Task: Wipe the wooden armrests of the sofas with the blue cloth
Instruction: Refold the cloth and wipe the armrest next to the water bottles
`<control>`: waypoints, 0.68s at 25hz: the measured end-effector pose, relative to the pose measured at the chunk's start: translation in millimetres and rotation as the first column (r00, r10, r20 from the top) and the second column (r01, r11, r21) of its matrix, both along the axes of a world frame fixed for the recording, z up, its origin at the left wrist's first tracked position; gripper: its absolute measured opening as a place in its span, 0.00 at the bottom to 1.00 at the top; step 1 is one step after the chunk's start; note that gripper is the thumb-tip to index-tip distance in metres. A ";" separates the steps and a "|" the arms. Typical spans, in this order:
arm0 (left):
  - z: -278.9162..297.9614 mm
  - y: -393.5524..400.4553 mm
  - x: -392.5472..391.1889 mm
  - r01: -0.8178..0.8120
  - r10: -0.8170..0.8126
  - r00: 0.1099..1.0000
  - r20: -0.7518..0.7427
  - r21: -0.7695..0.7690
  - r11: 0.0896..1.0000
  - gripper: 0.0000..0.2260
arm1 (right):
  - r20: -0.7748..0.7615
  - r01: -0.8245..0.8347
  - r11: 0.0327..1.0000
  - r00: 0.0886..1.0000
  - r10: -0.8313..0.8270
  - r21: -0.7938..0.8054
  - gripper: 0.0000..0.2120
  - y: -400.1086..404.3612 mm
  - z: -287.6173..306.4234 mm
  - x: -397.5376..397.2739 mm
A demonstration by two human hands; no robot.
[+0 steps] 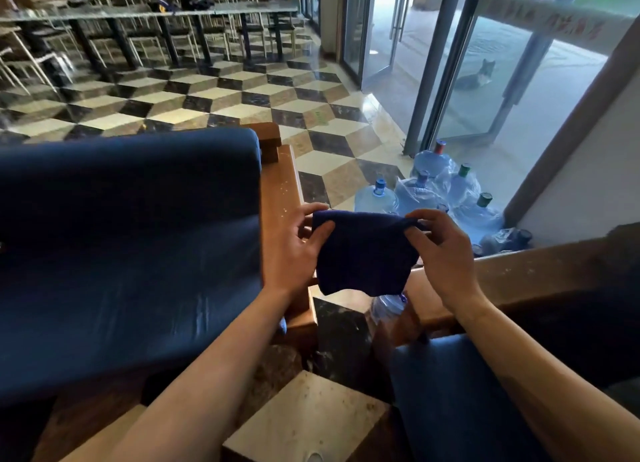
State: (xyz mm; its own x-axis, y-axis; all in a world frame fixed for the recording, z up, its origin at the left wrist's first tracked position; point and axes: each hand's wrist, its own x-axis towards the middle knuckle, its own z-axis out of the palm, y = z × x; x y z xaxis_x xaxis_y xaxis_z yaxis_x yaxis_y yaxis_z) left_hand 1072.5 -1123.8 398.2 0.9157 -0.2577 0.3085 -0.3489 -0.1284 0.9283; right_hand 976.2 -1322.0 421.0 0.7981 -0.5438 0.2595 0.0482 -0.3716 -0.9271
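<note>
A dark blue cloth (pixel 363 252) hangs folded in the air between my two hands. My left hand (pixel 294 250) pinches its upper left corner and my right hand (pixel 445 253) pinches its upper right corner. Just left of the cloth runs the wooden armrest (pixel 278 184) of a blue-cushioned sofa (pixel 131 236), dusty with pale specks. A second sofa's wooden armrest (pixel 519 271) stretches to the right, behind my right hand, above its blue seat (pixel 457 402). The cloth touches neither armrest.
Several large water bottles (pixel 433 191) stand on the tiled floor behind the cloth, near glass doors (pixel 450 80). A cat (pixel 476 77) lies outside. A small stone-topped table (pixel 308 416) sits between the sofas. Tables and chairs (pixel 138 28) fill the far room.
</note>
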 end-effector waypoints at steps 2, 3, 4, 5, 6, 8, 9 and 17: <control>-1.7 -12.8 32.8 0.043 -0.043 0.999 -0.026 0.007 0.999 0.10 | -0.001 0.044 0.999 0.999 -0.044 0.011 0.15 -9.9 -2.0 26.2; -1.6 -19.8 45.1 0.065 -0.064 0.997 -0.048 0.006 0.998 0.10 | 0.001 0.054 0.998 0.999 -0.054 0.010 0.15 -14.1 -1.9 36.6; -0.7 -26.7 53.6 0.079 -0.079 0.995 -0.058 -0.001 0.997 0.10 | 0.006 0.058 0.998 0.998 -0.058 0.007 0.15 -19.0 -2.0 44.3; -0.6 -36.1 65.2 0.096 -0.097 0.993 -0.068 -0.006 0.995 0.10 | 0.006 0.067 0.998 0.998 -0.067 0.009 0.15 -27.2 -3.8 53.4; -0.8 -45.0 76.2 0.111 -0.111 0.991 -0.072 -0.004 0.994 0.10 | 0.000 0.079 0.997 0.997 -0.079 0.011 0.15 -35.7 -6.3 61.8; 1.6 -67.1 100.2 0.152 -0.150 0.986 -0.075 0.024 0.988 0.11 | -0.001 0.115 0.993 0.993 -0.115 0.016 0.15 -57.2 -9.8 80.0; 2.5 -79.4 111.6 0.178 -0.174 0.982 -0.073 0.041 0.983 0.11 | 0.004 0.126 0.992 0.992 -0.126 0.015 0.14 -70.1 -11.5 90.1; 12.6 -205.4 181.6 0.274 -0.271 0.961 -0.065 0.049 0.961 0.10 | 0.045 0.224 0.975 0.974 -0.223 -0.015 0.16 -183.2 -13.5 144.9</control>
